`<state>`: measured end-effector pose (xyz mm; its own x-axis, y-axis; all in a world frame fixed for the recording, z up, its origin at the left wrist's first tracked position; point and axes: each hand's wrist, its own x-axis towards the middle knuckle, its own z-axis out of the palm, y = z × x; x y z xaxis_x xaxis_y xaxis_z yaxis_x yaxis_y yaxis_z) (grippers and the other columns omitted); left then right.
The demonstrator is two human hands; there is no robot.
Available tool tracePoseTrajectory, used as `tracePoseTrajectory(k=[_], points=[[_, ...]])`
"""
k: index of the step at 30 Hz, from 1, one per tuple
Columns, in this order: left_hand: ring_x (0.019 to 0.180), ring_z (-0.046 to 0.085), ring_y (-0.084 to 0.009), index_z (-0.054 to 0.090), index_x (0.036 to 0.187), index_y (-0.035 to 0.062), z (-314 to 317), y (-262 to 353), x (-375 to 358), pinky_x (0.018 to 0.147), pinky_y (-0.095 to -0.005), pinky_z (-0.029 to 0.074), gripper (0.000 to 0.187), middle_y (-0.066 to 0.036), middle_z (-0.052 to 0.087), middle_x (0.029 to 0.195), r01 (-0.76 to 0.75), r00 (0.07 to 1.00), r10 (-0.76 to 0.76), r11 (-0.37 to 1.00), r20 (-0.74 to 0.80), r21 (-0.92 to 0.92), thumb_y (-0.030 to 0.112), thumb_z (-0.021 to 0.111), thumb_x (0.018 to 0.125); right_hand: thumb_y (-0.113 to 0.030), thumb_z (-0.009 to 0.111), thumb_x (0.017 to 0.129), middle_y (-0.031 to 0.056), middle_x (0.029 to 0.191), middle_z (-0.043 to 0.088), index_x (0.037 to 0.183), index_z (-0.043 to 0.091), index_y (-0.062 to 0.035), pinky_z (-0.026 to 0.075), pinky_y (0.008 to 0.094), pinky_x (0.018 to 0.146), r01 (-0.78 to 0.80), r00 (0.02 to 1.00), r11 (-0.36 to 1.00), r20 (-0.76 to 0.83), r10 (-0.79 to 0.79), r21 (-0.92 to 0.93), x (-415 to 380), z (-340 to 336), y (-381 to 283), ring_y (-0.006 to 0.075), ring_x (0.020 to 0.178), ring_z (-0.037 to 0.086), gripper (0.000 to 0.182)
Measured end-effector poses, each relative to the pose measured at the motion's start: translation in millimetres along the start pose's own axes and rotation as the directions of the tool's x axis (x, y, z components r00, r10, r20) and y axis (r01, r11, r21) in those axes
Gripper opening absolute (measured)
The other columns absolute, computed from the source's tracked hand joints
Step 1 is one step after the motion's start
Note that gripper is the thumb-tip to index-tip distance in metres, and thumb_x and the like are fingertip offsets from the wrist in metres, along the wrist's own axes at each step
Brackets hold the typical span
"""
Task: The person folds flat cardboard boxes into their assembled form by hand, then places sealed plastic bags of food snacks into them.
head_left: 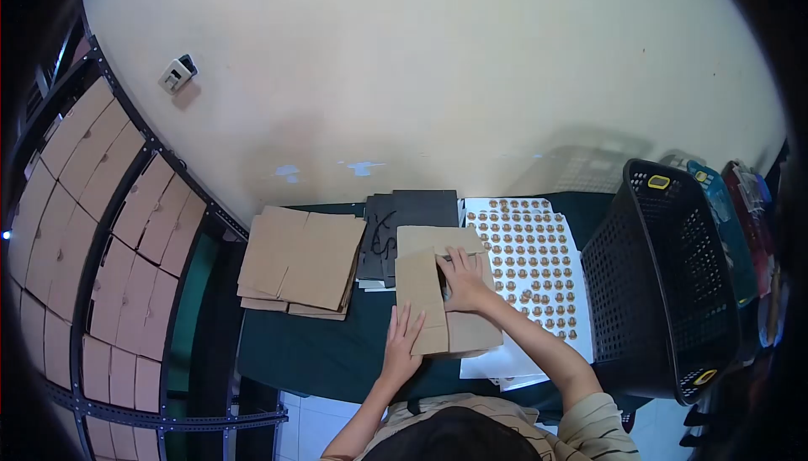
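A brown cardboard box (pixel 421 293) sits on the dark cloth in front of me, its flaps folded partly over the top. My left hand (pixel 403 347) rests against the near left side of the box, its fingers stretched out over the flap. My right hand (pixel 464 281) lies on top, its fingers extended across the right flap beside a dark gap between the flaps. The thumb is beside that gap. What is inside the box cannot be made out.
Flattened cardboard boxes (pixel 303 251) are stacked at left. Black sheets (pixel 425 207) with dark strings lie behind the box. To the right are white sheets of round brown stickers (pixel 530 251) and a black plastic basket (pixel 673 293). Shelves of boxes (pixel 126 293) stand far left.
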<state>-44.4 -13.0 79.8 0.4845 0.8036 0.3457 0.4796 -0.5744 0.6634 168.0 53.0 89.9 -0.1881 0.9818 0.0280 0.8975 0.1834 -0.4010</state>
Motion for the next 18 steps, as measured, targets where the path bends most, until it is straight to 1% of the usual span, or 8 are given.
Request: tracePoseTrajectory(k=[2,6,8,10,12,14,16,18], points=[[0.131,0.013,-0.0420,0.033,0.136,0.0205,-14.0,6.1,2.4,0.100,-0.0578,0.019,0.071,-0.014,0.015,0.145,0.053,0.966,-0.121,0.957,0.227,0.284,0.027,0.062,0.072,-0.045,0.074,0.049,0.0251,0.138,0.015,0.135,0.025,-0.0101,0.007,0.0646,0.097,-0.015,1.000,1.000,-0.005,0.015,-0.016,1.4,4.9,-4.3,0.0419,0.130,0.009,0.105],[0.131,0.010,-0.0426,0.033,0.135,0.0236,-27.3,19.7,4.9,0.097,-0.0633,0.019,0.089,-0.009,0.011,0.146,0.071,0.943,-0.156,0.957,0.293,0.282,0.061,0.065,0.060,-0.037,0.072,0.058,0.0227,0.138,0.020,0.132,0.031,-0.0087,0.017,0.0599,0.098,0.023,0.999,0.990,-0.023,-0.026,-0.140,6.8,7.5,4.5,0.0400,0.128,0.019,0.089],[0.131,0.011,-0.0429,0.032,0.135,0.0229,-26.5,17.6,5.5,0.095,-0.0656,0.019,0.089,-0.008,0.012,0.146,0.051,0.931,-0.178,0.928,0.320,0.370,0.062,0.064,0.062,-0.028,0.067,0.069,0.0198,0.136,0.027,0.127,0.035,-0.0072,0.031,0.0500,0.094,0.219,0.975,0.931,-0.088,-0.202,0.291,21.6,9.8,51.9,0.0365,0.121,0.032,0.070],[0.130,0.014,-0.0420,0.037,0.133,0.0205,-22.4,18.4,6.2,0.095,-0.0664,0.017,0.084,-0.009,0.016,0.144,0.054,0.942,-0.174,0.924,0.287,0.380,0.062,0.062,0.064,-0.019,0.062,0.075,0.0174,0.124,0.044,0.119,0.043,-0.0039,0.038,0.0424,0.088,0.084,0.991,0.910,-0.128,-0.034,0.407,14.0,-4.7,59.2,0.0345,0.111,0.043,0.050],[0.130,0.015,-0.0413,0.046,0.125,0.0177,-19.2,21.6,8.3,0.095,-0.0662,0.015,0.069,-0.011,0.022,0.141,0.060,0.961,-0.174,0.889,0.213,0.455,0.057,0.060,0.070,-0.020,0.061,0.077,0.0177,0.109,0.054,0.117,0.046,-0.0015,0.038,0.0417,0.089,-0.072,0.717,0.969,-0.663,0.214,0.235,-1.7,-3.2,57.8,0.0358,0.105,0.048,0.046],[0.130,0.017,-0.0402,0.052,0.114,0.0130,-14.7,24.2,15.9,0.095,-0.0660,0.014,0.057,-0.011,0.029,0.137,0.060,0.977,-0.140,0.902,0.160,0.427,0.052,0.059,0.073,-0.018,0.057,0.081,0.0162,0.107,0.055,0.116,0.048,0.0003,0.038,0.0351,0.091,-0.110,0.702,0.964,-0.668,0.247,0.241,-10.1,19.8,72.4,0.0279,0.094,0.055,0.041],[0.129,0.020,-0.0392,0.058,0.104,0.0084,-9.1,23.1,25.4,0.095,-0.0659,0.013,0.048,-0.012,0.036,0.132,0.061,0.988,-0.112,0.914,0.104,0.402,0.048,0.057,0.077,-0.021,0.057,0.083,0.0138,0.109,0.054,0.118,0.045,0.0013,0.044,0.0310,0.082,-0.093,0.917,0.494,-0.119,0.381,0.864,-21.0,22.4,72.3,0.0194,0.092,0.056,0.043],[0.125,0.031,-0.0356,0.053,0.081,0.0047,-1.8,18.1,35.8,0.095,-0.0632,0.018,0.033,-0.012,0.047,0.121,0.042,0.999,-0.050,0.957,0.020,0.288,0.036,0.062,0.077,-0.022,0.056,0.084,0.0112,0.105,0.056,0.117,0.046,0.0011,0.047,0.0262,0.073,-0.037,0.904,0.575,-0.218,0.367,0.817,-32.5,21.9,61.1,0.0132,0.087,0.056,0.041]])
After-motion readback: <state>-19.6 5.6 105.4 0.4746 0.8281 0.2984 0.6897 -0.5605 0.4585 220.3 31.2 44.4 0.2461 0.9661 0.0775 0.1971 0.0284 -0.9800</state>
